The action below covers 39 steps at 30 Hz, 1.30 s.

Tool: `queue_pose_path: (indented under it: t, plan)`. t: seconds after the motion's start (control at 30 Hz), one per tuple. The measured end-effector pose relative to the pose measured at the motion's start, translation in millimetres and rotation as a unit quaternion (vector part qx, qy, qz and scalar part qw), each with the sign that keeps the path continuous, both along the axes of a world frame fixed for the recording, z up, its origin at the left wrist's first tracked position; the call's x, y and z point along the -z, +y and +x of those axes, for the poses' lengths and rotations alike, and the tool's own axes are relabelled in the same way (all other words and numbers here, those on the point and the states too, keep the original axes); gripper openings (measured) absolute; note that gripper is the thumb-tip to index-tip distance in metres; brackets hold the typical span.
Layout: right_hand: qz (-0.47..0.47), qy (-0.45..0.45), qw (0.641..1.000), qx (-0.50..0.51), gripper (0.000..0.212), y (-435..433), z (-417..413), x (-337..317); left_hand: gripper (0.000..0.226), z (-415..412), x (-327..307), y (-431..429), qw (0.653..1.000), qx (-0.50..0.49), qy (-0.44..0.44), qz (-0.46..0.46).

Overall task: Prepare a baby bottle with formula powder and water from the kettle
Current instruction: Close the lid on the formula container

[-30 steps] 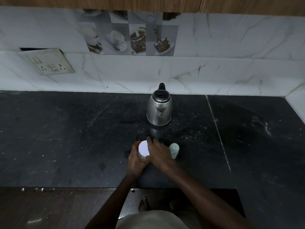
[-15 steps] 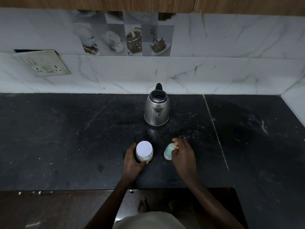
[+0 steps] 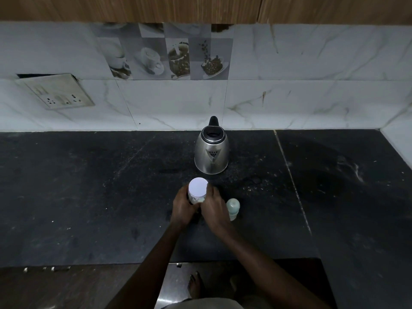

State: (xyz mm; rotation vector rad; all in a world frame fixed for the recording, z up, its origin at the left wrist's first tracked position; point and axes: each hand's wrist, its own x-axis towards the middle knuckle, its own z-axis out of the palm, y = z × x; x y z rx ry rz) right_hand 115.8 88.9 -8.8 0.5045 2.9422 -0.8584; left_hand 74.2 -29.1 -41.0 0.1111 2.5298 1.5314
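As fingers (image 3: 213, 193) clasp jar (image 3: 198, 186) — kettle (image 3: 211, 153), bottle (image 3: 233, 206) near.

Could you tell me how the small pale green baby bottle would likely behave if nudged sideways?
The small pale green baby bottle stands upright, narrow and tall on the dark stone counter, so it would probably tip easily. Being round, it would likely roll afterwards. It looks like plastic, so probably light.

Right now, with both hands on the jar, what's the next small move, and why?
Probably twist the white lid off. The left hand grips the jar, the right hand curls at the lid's rim, and the lid is on, so no powder can come out yet. The bottle stands capped beside it.
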Motion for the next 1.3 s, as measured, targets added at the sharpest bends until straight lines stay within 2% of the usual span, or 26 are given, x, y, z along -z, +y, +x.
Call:
queue_pose_path:
  t: [0.13, 0.23, 0.47, 0.53, 0.63, 0.7, 0.8, 0.87, 0.93, 1.0, 1.1, 1.3]
  plan:
    - [0.064, 0.011, 0.998, 0.022, 0.047, 0, -23, -14, 0.071, -23, -4, 8, 0.999, 0.011, 0.014, -0.027]
    - [0.06, 0.016, 0.998, 0.03, 0.045, 6, -34, -9, 0.081, -35, -5, 15, 0.998, 0.039, 0.026, -0.037]
    - [-0.006, 0.034, 0.999, 0.027, 0.065, 20, -43, -10, 0.09, -46, 5, 26, 0.999, 0.027, 0.034, -0.03]
    - [-0.016, 0.077, 0.996, 0.031, 0.069, 29, -41, -15, 0.101, -45, 6, 26, 0.999, 0.022, 0.025, -0.027]
    - [-0.021, 0.17, 0.984, 0.054, 0.059, 61, -30, -23, 0.124, -37, 2, 30, 1.0, -0.003, -0.001, -0.021]
    - [-0.054, 0.191, 0.974, 0.107, 0.06, 92, -10, -24, 0.118, -27, 1, 32, 0.999, -0.04, 0.003, -0.022]
    - [-0.08, 0.119, 0.973, 0.179, 0.064, 127, 31, -1, 0.113, -15, 4, 35, 0.999, -0.05, -0.007, -0.02]
    - [-0.127, 0.046, 0.982, 0.136, 0.066, 124, 54, 19, 0.11, -14, 5, 37, 0.999, -0.034, -0.014, -0.02]
    - [-0.166, 0.01, 0.984, 0.065, 0.073, 108, 68, 33, 0.109, -18, 4, 41, 0.999, -0.027, -0.015, -0.017]
    - [-0.156, 0.014, 0.986, 0.049, 0.071, 97, 70, 39, 0.108, -23, 0, 47, 0.999, -0.031, -0.013, -0.021]
    - [-0.127, 0.04, 0.988, 0.084, 0.054, 92, 56, 43, 0.099, -30, 0, 53, 0.999, -0.039, 0.003, -0.038]
    - [-0.095, 0.048, 0.99, 0.096, 0.052, 97, 10, 35, 0.082, -34, -3, 55, 0.997, -0.05, 0.025, -0.061]
